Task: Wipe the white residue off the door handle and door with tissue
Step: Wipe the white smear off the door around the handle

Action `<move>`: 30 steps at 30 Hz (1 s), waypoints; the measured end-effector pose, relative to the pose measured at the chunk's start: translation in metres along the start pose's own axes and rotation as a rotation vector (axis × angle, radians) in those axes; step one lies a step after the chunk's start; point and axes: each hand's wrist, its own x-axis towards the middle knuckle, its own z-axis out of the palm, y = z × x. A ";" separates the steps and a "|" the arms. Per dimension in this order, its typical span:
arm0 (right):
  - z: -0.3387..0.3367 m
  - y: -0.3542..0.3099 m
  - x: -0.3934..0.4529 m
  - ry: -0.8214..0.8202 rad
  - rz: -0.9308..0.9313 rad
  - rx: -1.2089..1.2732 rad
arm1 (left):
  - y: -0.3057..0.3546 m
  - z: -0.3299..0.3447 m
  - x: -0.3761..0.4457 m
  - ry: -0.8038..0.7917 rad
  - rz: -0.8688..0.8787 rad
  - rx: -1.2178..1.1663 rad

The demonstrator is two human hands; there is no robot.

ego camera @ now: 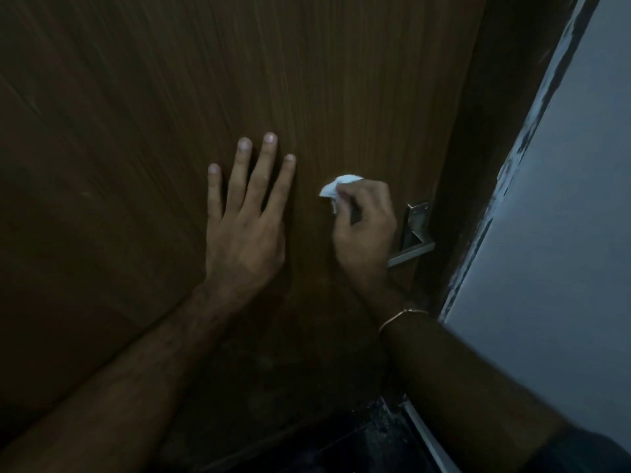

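You've got a dark brown wood-grain door [341, 80] as the surface; metal door handle [415, 240] mounted near its right edge, left hand [244, 230] flat on it, tissue [336, 189] against it beside the handle.

The picture is dim. The brown door [136, 165] looks dark, most of all near the bottom edge. The pale wall [563, 233] on the right is the brightest part. The tissue [336, 187] shines white. Lines bend near the edges. The wood grain looks soft and a bit blurry.
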 end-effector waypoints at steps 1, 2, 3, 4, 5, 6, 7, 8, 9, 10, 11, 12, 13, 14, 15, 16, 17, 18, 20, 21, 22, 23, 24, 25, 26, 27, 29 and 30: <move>0.000 0.001 0.000 -0.017 -0.030 0.015 | 0.001 0.000 0.000 0.000 -0.003 0.001; -0.002 0.005 0.005 0.018 0.016 0.035 | 0.000 0.001 0.000 0.000 -0.002 0.005; -0.005 0.010 0.011 0.106 0.126 0.065 | -0.002 0.001 0.000 0.000 0.003 0.010; -0.008 0.013 0.017 0.198 0.266 0.110 | -0.003 0.001 0.000 -0.001 0.010 0.014; -0.010 0.016 0.020 0.254 0.348 0.121 | -0.004 0.001 0.000 -0.004 0.014 0.016; -0.009 0.014 0.017 0.242 0.336 0.093 | -0.004 0.001 0.000 -0.006 0.014 0.018; -0.006 0.009 0.010 0.176 0.251 0.045 | -0.003 0.002 0.000 -0.006 0.009 0.018; -0.002 0.005 0.002 0.081 0.146 0.024 | -0.002 0.002 0.000 -0.004 0.003 0.017; -0.001 0.004 -0.005 0.001 0.046 0.029 | -0.001 0.002 0.000 0.000 -0.003 0.015; -0.003 0.007 -0.005 -0.026 -0.004 0.028 | 0.000 0.002 0.000 0.001 -0.005 0.011; -0.006 0.012 0.001 0.006 0.021 0.025 | -0.001 0.002 0.000 -0.001 -0.003 0.008; -0.009 0.017 0.008 0.084 0.109 0.036 | -0.002 0.002 0.001 -0.004 0.001 0.012; -0.013 0.020 0.015 0.170 0.217 0.064 | -0.003 0.002 0.001 -0.007 0.005 0.020; -0.016 0.024 0.019 0.208 0.273 0.074 | -0.004 0.002 0.001 -0.010 0.009 0.028; -0.017 0.026 0.018 0.191 0.248 0.049 | -0.004 0.002 0.001 -0.009 0.010 0.033; -0.016 0.027 0.013 0.127 0.181 -0.004 | -0.004 0.002 0.000 -0.007 0.009 0.033; -0.014 0.030 0.005 0.052 0.116 -0.037 | -0.002 0.001 0.000 -0.003 0.005 0.030; -0.014 0.033 -0.001 -0.004 0.086 -0.047 | -0.001 0.001 0.000 0.001 0.002 0.029; -0.017 0.035 -0.003 -0.026 0.107 -0.036 | -0.001 -0.001 0.000 0.004 0.001 0.030; -0.018 0.035 0.000 -0.015 0.116 -0.025 | -0.002 -0.002 0.000 0.002 0.004 0.028; -0.019 0.034 0.006 0.002 0.109 -0.018 | -0.002 -0.002 0.001 -0.002 0.009 0.025; -0.020 0.033 0.011 0.022 0.096 -0.008 | -0.003 -0.002 0.000 -0.008 0.013 0.022; -0.021 0.033 0.015 0.036 0.077 -0.001 | -0.002 -0.001 0.001 -0.009 0.016 0.020; -0.021 0.035 0.016 0.037 0.058 -0.009 | -0.002 -0.001 0.001 -0.011 0.017 0.016; -0.021 0.038 0.011 0.021 0.052 -0.027 | -0.002 -0.001 0.000 -0.014 0.016 0.009; -0.023 0.042 0.003 -0.007 0.073 -0.044 | -0.002 0.000 0.000 -0.016 0.016 0.004; -0.026 0.046 -0.009 -0.072 0.128 -0.078 | -0.003 0.000 0.000 -0.012 0.015 0.010; -0.026 0.047 -0.009 -0.083 0.137 -0.085 | -0.003 0.000 0.000 -0.009 0.015 0.017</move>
